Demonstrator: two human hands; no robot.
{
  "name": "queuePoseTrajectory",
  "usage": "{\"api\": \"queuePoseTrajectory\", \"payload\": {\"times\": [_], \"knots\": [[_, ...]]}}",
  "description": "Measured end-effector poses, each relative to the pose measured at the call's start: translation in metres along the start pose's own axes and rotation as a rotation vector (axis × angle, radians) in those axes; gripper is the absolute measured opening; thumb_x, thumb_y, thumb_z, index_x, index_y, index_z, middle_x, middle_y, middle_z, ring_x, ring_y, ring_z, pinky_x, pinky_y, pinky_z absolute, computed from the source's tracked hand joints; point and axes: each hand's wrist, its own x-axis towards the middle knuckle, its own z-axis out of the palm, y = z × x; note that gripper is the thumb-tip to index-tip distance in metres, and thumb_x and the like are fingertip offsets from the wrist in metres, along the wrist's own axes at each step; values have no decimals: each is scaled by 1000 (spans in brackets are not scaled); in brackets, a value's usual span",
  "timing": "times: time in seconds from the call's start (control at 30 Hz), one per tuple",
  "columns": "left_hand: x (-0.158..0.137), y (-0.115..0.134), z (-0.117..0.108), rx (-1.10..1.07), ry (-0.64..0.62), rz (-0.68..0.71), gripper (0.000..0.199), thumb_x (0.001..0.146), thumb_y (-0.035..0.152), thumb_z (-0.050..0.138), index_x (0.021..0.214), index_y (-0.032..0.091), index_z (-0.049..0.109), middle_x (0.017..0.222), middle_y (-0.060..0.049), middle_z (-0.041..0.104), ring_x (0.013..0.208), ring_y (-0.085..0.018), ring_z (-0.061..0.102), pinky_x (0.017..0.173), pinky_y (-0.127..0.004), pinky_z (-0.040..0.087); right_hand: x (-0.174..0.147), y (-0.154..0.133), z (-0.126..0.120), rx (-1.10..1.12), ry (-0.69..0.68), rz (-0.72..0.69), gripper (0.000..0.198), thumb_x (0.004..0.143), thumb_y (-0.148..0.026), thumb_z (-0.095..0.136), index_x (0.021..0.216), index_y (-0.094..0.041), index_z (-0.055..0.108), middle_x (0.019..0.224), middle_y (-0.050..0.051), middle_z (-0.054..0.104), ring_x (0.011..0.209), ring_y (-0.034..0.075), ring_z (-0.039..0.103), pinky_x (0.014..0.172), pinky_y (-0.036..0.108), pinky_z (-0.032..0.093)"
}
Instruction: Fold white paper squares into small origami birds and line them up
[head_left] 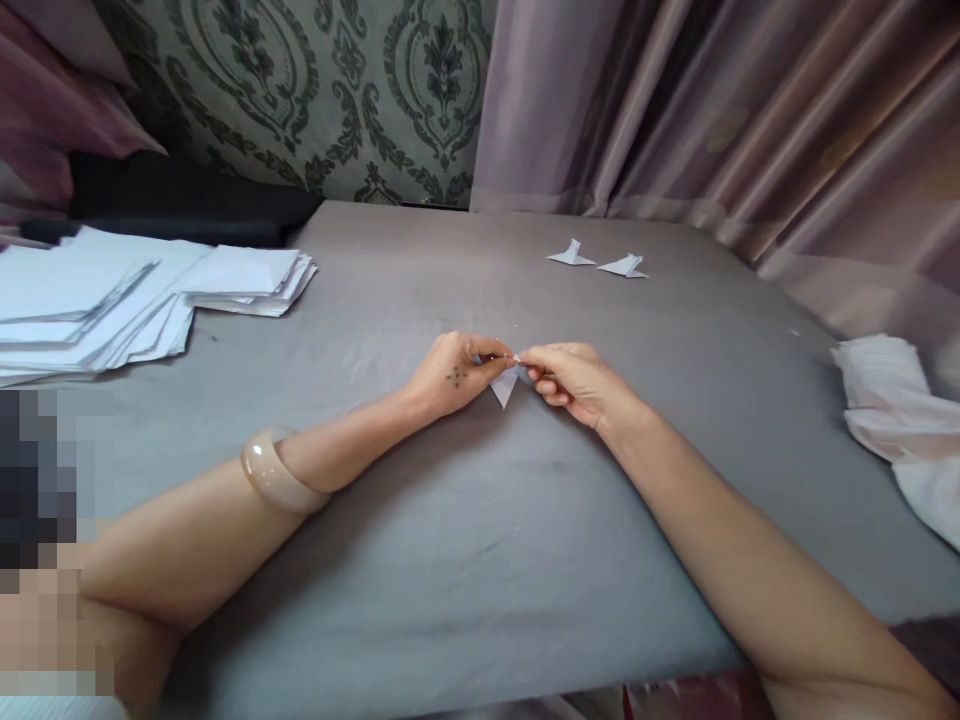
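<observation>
Between my hands is a small folded piece of white paper, with one pointed flap hanging down toward me. My left hand pinches it from the left with thumb and forefinger. From the other side, my right hand pinches its upper edge, the fingertips of both hands almost meeting. My fingers hide most of the folded shape. Farther back on the grey cloth stand two folded paper birds, the left paper bird and the right paper bird, close together.
Stacks of white paper sheets lie at the left on the grey-covered table. A black cloth is behind them. Crumpled white fabric lies at the right edge. Curtains hang along the back and right.
</observation>
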Motion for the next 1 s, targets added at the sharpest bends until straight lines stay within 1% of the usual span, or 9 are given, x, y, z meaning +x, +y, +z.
{"api": "queuePoseTrajectory", "payload": {"times": [0.1,0.17,0.27,0.4,0.5,0.6,0.77,0.9,1.0], "knots": [[0,0,0,-29,2,-15,26,85,34,55,87,17,74,74,-1,70,67,-13,59,65,-23,44,1,5,-4,-66,30,-81,10,70,-22,63,64,-16,58,58,-2,50,43,4,36,36,19,20],[0,0,0,-43,5,-33,26,84,35,56,86,17,74,73,-2,69,66,-13,58,63,-22,44,1,9,-9,-170,48,-208,8,71,-25,63,74,-17,64,61,-2,53,45,5,38,40,20,26],[0,1,0,-48,2,-55,27,84,36,57,86,16,75,70,-1,67,63,-12,55,59,-21,42,1,14,-14,-381,37,-430,19,73,-30,64,89,-21,69,72,-1,60,51,7,44,48,22,34],[-1,2,-1,-39,-13,-55,28,84,37,56,86,16,75,67,0,65,60,-11,52,56,-21,40,1,17,-15,-564,27,-593,18,78,-35,62,89,-22,69,82,0,64,55,8,48,56,25,38],[-1,2,-1,-46,-10,-59,26,84,36,56,85,17,74,70,-1,66,62,-11,53,58,-21,41,0,17,-14,-606,56,-654,14,81,-32,59,84,-22,68,84,0,64,58,9,49,61,26,39],[-1,2,0,-43,-9,-63,26,84,35,55,83,16,73,69,-1,65,62,-11,53,58,-21,41,-1,15,-13,-633,73,-671,12,83,-30,57,81,-21,66,83,1,63,60,10,49,63,26,40],[0,3,0,-30,8,-7,22,84,31,55,87,16,70,74,-1,65,64,-11,53,61,-21,41,-5,15,-11,-729,78,-739,11,86,-24,53,80,-21,62,84,1,61,66,11,51,65,26,39],[0,7,0,79,17,48,16,83,26,55,83,16,67,76,-2,66,67,-12,55,61,-22,41,-6,17,-7,-837,100,-793,10,87,-20,49,84,-20,58,92,3,59,71,12,53,67,27,39],[0,7,0,163,85,59,13,83,26,55,80,17,64,77,-3,65,72,-14,56,64,-24,42,-5,19,-6,-845,109,-805,12,89,-20,46,90,-21,58,98,5,60,76,14,54,69,28,40]]}}
